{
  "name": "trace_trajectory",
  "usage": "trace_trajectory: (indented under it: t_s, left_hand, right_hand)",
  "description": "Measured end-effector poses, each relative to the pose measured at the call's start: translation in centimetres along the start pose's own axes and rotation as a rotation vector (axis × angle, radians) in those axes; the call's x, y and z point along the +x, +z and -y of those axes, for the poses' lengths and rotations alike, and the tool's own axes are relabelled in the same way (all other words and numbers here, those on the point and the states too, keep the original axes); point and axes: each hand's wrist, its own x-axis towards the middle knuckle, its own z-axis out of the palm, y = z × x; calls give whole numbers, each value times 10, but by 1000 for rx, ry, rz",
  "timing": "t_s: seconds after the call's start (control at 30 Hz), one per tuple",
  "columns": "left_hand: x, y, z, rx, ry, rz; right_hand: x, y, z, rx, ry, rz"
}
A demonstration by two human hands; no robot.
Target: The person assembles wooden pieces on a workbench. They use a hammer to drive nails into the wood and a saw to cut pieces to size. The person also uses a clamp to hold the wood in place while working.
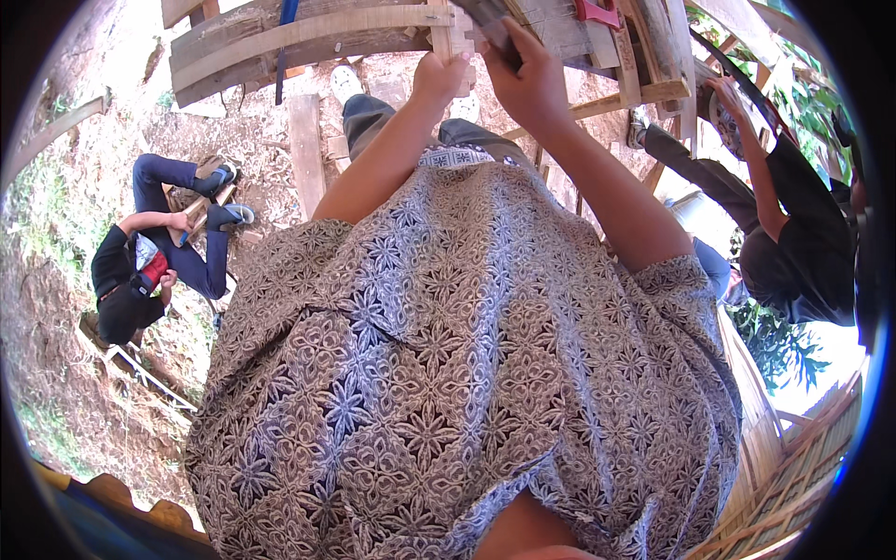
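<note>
At the top of the head view, my left hand (441, 78) is closed around a short pale piece of wood (452, 37). Just right of it, my right hand (532, 89) grips a dark, flat tool (487, 17); its upper part runs out of the picture, so I cannot tell its kind. The tool's lower end lies close beside the wood. Both hands are over a rough bench of wooden planks (317, 42).
A red-handled tool (597, 13) lies on the bench, and a blue-black strip (284, 47) hangs over its left side. One person (154, 252) sits on the ground at left; another (793, 224) is close at right. A loose board (305, 149) lies below the bench.
</note>
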Motion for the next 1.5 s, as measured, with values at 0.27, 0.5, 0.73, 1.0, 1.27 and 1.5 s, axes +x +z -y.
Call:
trace_trajectory:
  t_s: [0.27,0.5,0.73,1.0,1.27,1.5]
  left_hand:
    - [4,5,12,85,-5,-13]
    - [-5,-5,-12,76,-56,106]
    - [-21,-6,-18,-212,-60,212]
    - [-26,0,-7,-117,2,133]
    - [-17,-6,5,134,67,68]
    - [-13,-6,10,148,2,66]
  right_hand:
    - [3,-1,-24,-132,-74,46]
    - [19,7,-40,92,153,-12]
    - [54,55,-54,-3,212,-127]
    - [62,52,-51,-16,175,-35]
    - [59,58,-54,-82,165,-58]
    - [65,50,-38,13,178,-33]
